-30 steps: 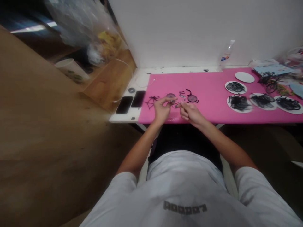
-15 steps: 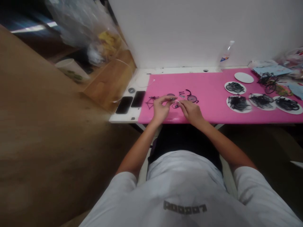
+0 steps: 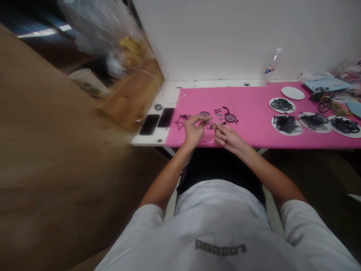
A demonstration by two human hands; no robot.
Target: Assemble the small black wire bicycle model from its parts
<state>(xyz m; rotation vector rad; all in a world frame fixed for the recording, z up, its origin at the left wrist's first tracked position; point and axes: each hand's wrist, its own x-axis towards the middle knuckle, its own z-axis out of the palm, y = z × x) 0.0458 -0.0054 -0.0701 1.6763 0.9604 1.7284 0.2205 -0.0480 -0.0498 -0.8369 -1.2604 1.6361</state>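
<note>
My left hand pinches a small part between thumb and fingertips, too small to make out. Just to its right, my right hand is closed, its fingertips on a thin, light, rod-like piece that reaches toward the left hand. Miniature bicycle parts lie around both hands on a pink sheet. A dark toy bicycle frame is left of my left hand. Beyond the hands lie one spoked wheel, partly covered, and another toy wheel, with a curved black mudguard-like piece and several small bits nearby.
Two dark phones lie on the white table edge at left. Several white plates stand at right, most holding black parts. A clear bottle is against the wall. A wooden box and plastic bags border the left.
My right hand has turned and drawn slightly right, its fingers now more curled. The left hand keeps its pinch almost in place. The whole view has shifted slightly.
</note>
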